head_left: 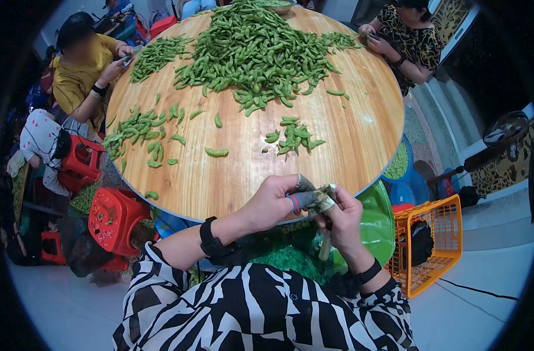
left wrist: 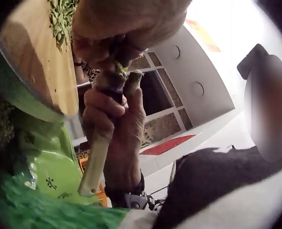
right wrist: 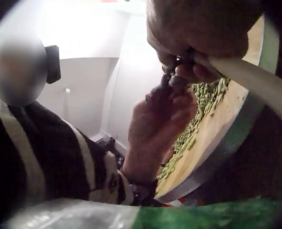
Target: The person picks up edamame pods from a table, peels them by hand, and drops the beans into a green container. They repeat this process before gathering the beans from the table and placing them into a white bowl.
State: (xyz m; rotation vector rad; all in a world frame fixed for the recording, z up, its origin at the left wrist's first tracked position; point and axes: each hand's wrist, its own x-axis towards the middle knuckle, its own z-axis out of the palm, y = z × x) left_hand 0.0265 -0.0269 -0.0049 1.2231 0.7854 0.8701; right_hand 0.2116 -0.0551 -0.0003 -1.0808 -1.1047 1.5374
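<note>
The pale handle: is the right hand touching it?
Touching: the left wrist view shows the right hand with its fingers curled round the pale handle.

Green bag (left wrist: 50,157) mks illeg.

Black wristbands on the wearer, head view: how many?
2: one wristband behind the left hand, the other wristband behind the right hand. The sleeves may hide more.
</note>
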